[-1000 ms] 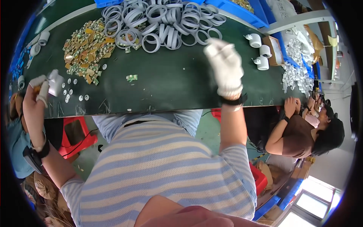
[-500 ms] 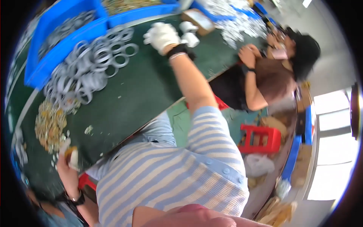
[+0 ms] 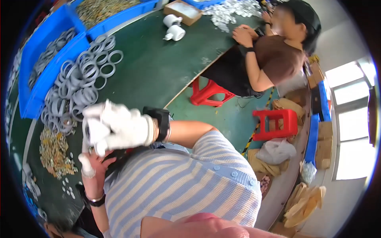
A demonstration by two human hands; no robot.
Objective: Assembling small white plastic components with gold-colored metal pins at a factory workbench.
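My right hand (image 3: 127,125), in a white knitted glove, is closed round a white hollow cylindrical plastic part (image 3: 95,130) above the near left of the table. Just below it is my left hand (image 3: 94,174), bare apart from white coverings on some fingers. Its visible fingers are apart and curve up toward the part; the glove hides some fingertips, so contact is unclear. Two more white cylindrical plastic parts (image 3: 175,33) lie at the far side of the green tabletop (image 3: 143,63). Grey rings (image 3: 81,75) are heaped left of my gloved hand.
Small metal pieces (image 3: 55,152) are piled near my left hand. A blue bin (image 3: 29,97) of grey parts stands at the far left. A cardboard box (image 3: 190,15) sits at the back. To the right, a person (image 3: 274,55) sits at the table; red stools (image 3: 278,123) stand on the floor.
My right hand has come back from the far side to the near left with a white cylindrical part. Both hands are now close together. The view has shifted a little.
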